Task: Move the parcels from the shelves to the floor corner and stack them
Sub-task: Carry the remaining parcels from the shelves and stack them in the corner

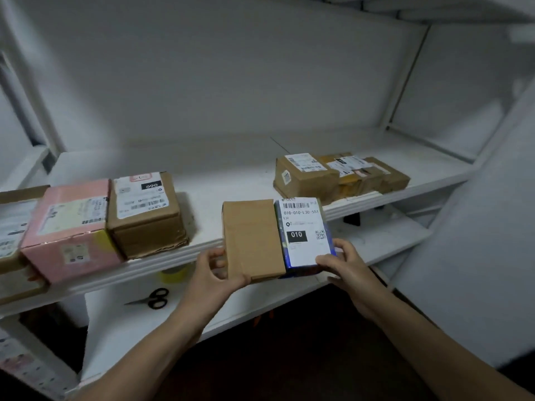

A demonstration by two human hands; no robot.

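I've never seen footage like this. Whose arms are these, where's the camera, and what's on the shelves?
No machine here: these are a person's bare arms, filmed by one wide camera worn on their head, looking forward and down. The left hand grips a plain brown parcel and the right hand grips a blue parcel with a white label reading 010; the two touch side by side. On the white shelf behind sit a pink box, a brown box beside it, and flat brown parcels further right. On the lower shelf lie scissors and what looks like a yellow tape roll.
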